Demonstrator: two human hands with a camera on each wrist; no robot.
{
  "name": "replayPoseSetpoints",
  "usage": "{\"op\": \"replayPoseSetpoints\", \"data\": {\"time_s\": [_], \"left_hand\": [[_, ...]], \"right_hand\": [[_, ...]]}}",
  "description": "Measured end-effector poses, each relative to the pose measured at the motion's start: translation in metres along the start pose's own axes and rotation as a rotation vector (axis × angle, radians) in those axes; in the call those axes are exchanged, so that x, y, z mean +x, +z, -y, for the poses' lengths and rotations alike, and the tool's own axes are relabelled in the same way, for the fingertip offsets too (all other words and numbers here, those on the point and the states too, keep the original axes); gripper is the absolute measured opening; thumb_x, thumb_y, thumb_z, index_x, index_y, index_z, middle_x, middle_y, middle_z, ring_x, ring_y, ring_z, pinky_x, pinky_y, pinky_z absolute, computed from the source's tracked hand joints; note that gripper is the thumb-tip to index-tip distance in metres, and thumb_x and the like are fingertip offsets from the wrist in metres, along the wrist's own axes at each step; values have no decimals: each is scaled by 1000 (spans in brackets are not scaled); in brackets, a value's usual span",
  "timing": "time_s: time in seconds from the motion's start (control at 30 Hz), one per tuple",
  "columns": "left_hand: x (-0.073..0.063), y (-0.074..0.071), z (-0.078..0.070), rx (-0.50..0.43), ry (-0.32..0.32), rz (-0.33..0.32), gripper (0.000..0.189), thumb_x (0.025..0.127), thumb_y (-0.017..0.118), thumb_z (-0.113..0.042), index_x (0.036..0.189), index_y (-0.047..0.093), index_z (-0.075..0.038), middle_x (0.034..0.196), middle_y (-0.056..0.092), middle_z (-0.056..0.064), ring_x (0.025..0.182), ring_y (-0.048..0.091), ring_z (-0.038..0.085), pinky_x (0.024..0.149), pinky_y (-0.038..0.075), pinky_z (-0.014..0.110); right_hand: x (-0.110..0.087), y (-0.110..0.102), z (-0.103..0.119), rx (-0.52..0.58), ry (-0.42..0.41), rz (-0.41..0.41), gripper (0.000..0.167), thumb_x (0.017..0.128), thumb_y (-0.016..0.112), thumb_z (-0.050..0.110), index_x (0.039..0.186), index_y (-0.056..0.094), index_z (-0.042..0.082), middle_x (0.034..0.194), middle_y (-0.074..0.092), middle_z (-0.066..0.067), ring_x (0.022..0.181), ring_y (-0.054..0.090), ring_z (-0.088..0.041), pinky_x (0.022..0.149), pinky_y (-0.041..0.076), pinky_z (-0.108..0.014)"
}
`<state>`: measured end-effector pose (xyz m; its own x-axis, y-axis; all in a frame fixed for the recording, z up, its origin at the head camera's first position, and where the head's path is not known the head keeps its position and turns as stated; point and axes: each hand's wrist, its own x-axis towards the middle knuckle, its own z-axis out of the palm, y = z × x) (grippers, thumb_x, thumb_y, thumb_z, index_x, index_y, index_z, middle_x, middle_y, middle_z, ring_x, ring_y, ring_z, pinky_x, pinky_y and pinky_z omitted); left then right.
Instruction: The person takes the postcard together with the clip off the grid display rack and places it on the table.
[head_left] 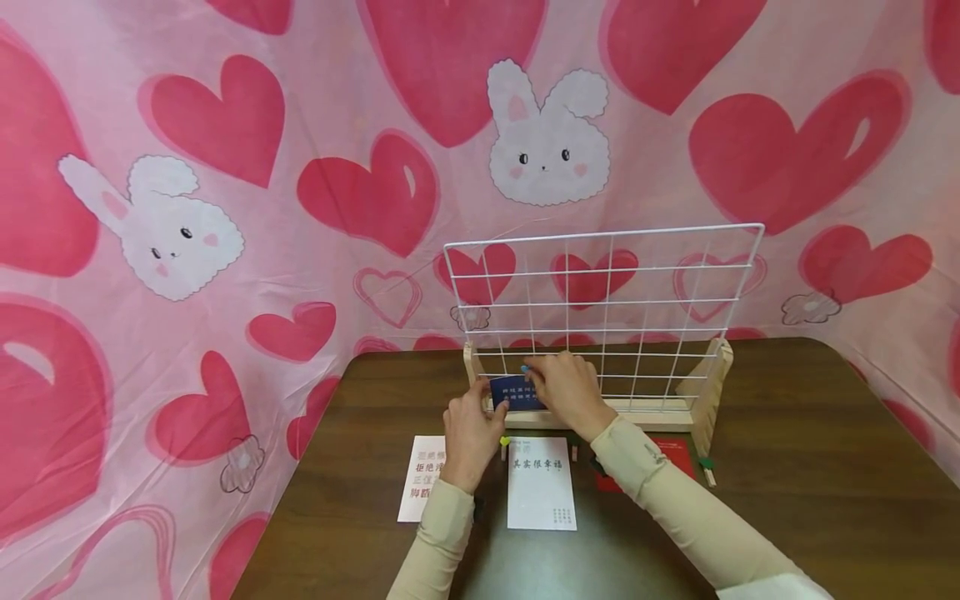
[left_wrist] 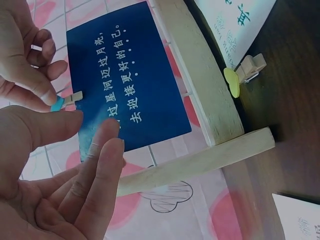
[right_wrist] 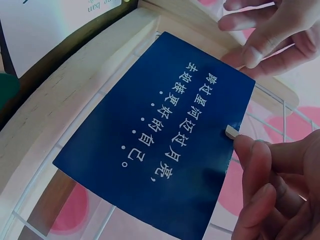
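Observation:
A dark blue card (head_left: 513, 393) with lines of white characters stands against the lower left of a white wire grid, which is set in a wooden base (head_left: 652, 421). At the card's top edge my right hand (head_left: 573, 387) pinches a small wooden clothespin (right_wrist: 231, 132) with a blue ornament (left_wrist: 58, 103); the clothespin's tip overlaps the card. My left hand (head_left: 472, 433) is at the card's left edge, fingers spread and relaxed. In the right wrist view its thumb (right_wrist: 254, 56) appears just off the card's corner.
On the brown table (head_left: 337, 533), in front of the grid, lie two white printed cards (head_left: 542, 496) and a red card (head_left: 678, 454). Beside them are a clothespin with a yellow ornament (left_wrist: 232, 82) and one with a green ornament (head_left: 706, 463). A pink heart-patterned cloth (head_left: 315, 275) hangs behind.

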<state>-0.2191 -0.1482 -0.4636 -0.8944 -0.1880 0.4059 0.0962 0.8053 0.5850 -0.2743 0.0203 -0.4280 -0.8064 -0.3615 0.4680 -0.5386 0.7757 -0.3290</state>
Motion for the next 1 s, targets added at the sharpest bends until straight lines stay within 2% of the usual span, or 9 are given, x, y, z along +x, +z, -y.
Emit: {"op": "replayPoseSetpoints", "data": {"time_s": [0.13,0.2,0.47,0.63,0.8,1.0], "left_hand": [[-1,2,1,24,31,-46,39,85,86,-19,120,74,-7,108,81,13,70,75,26,62,56,42],[0,2,2,24,27,-60,37,85,86,-18,118,75,-8,105,82,11,77,78,26,66,59,45],[2,1,4,7,7,-77,29,85,84,-14,114,77,-11,98,83,6,88,79,29,74,60,49],[4,2,5,-63,6,-78,23,87,82,-8,110,78,-7,96,83,7,87,80,22,79,63,44],[7,5,10,-125,20,-103,14,88,81,-5,102,79,-6,91,82,8,80,80,18,75,64,38],[8,6,13,-139,33,-127,8,88,80,-4,96,79,-7,86,82,6,76,79,16,72,64,38]], "right_hand": [[1,0,0,-3,12,-19,17,96,73,19,110,83,16,67,70,-1,50,48,-13,42,34,-25],[2,0,0,-3,20,-27,16,96,74,18,108,83,16,71,74,-3,52,51,-14,43,37,-27],[5,-1,0,-14,32,-34,14,95,74,17,103,84,19,75,76,-4,54,58,-18,43,41,-33],[5,-1,-1,-13,33,-32,15,94,73,17,105,84,20,82,79,-5,58,64,-22,45,44,-35],[3,0,0,-13,18,-45,15,94,74,17,105,84,19,82,80,-6,59,66,-25,46,48,-38],[2,2,-1,-6,-5,-71,14,93,75,17,104,84,17,80,80,-5,57,65,-22,45,48,-36]]}}
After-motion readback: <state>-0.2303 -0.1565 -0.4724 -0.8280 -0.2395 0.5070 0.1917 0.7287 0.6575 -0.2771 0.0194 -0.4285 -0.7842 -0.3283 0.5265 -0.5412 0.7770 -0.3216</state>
